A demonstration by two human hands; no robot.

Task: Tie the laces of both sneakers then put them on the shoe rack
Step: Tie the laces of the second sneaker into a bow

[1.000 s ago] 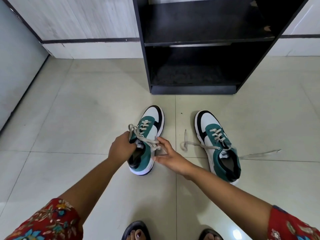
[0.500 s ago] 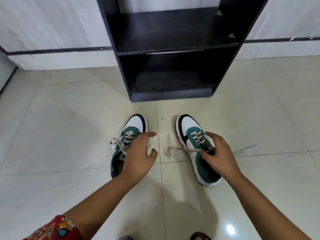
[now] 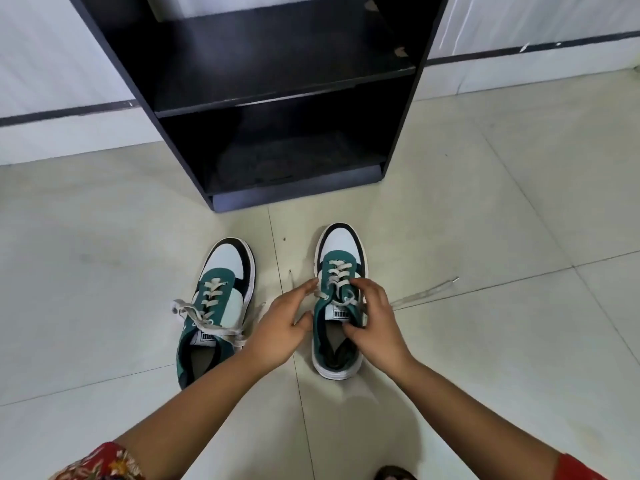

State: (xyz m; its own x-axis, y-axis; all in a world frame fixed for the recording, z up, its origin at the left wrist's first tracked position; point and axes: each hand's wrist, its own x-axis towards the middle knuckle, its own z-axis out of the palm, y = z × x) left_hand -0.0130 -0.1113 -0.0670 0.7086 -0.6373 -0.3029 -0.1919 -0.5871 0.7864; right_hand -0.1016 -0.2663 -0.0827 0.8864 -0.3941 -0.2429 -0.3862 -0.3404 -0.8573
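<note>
Two green, white and black sneakers stand on the tiled floor, toes toward the black shoe rack [image 3: 277, 98]. The left sneaker [image 3: 221, 299] has its laces tied in a bow across the tongue. On the right sneaker [image 3: 341, 251] the laces are loose: one lace end [image 3: 427, 292] trails over the floor to the right, and another end shows to its left. My right hand [image 3: 375, 323] grips this sneaker at the tongue, thumb inside the opening and fingers on the laces. My left hand [image 3: 280, 327] is spread against the sneaker's left side, fingertips by the eyelets.
The rack has two dark shelves, a lower shelf [image 3: 294, 164] just above the floor and an upper shelf [image 3: 277, 67]. A pale wall with a dark stripe [image 3: 62, 112] runs behind it. My sandalled toes [image 3: 394, 474] show at the bottom edge.
My left hand has left the tied left sneaker and moved right to the other one. My right hand has gone from the left sneaker's lace to gripping the right sneaker's tongue.
</note>
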